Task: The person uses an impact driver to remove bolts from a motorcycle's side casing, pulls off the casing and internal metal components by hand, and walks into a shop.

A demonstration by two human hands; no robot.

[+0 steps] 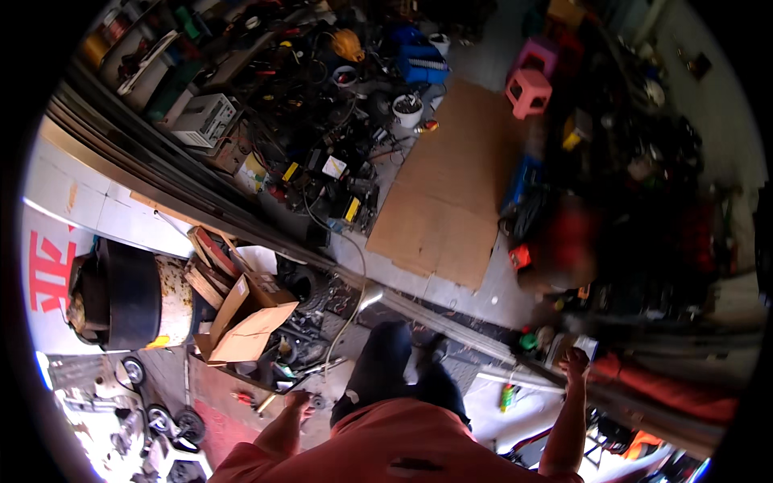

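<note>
My left hand (299, 403) hangs low beside my left thigh, its fingers loosely bent and apart, with nothing visible in them. Close to it on the ground lie a wooden stick (266, 403) and a small red-handled tool (243, 398). Out to the right, my right hand (575, 363) is raised with loosely curled fingers; no held thing shows. Behind that hand in the view is a pale box (561, 348). My dark-trousered legs (383, 362) stand near a metal door track (439, 320).
Beyond the track, flattened cardboard (439, 189) lies on the floor. Cluttered tools and a white bucket (407, 111) stand left of it, a pink stool (529, 92) at its far right. An open carton (248, 322) and a rusty drum (173, 302) stand left. A red-and-dark shape (564, 237) is blurred.
</note>
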